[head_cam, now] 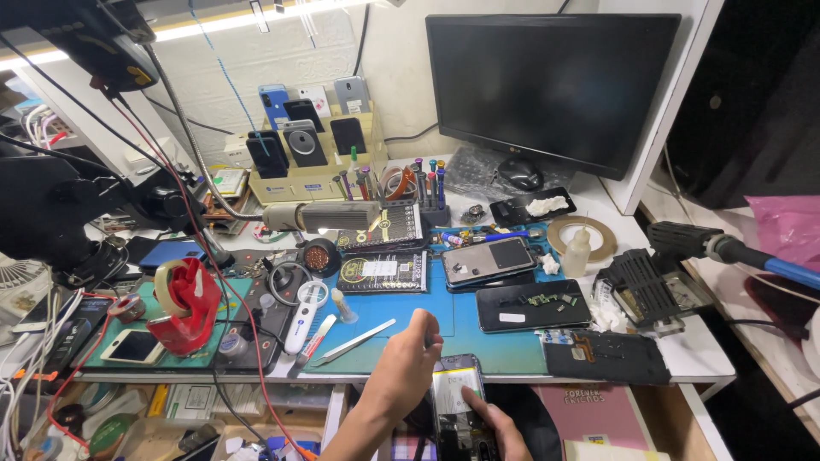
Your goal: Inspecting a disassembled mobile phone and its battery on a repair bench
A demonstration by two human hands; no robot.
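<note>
My left hand (401, 371) hovers at the front edge of the blue work mat (478, 329), fingers curled as if pinching a small tool whose shape I cannot make out. Just below it, my right hand (494, 424) holds an opened phone (457, 401) with its back cover off and its inner parts showing, thumb resting on the lower half. Metal tweezers (357, 341) lie on the mat left of my left hand.
A red tape dispenser (186, 306) stands at the left. More phones (489, 260) and parts lie on the mat, a dark monitor (551, 81) stands behind, a phone rack (309, 145) at the back, a clear bottle (578, 252) and hot-air tool (726, 249) right.
</note>
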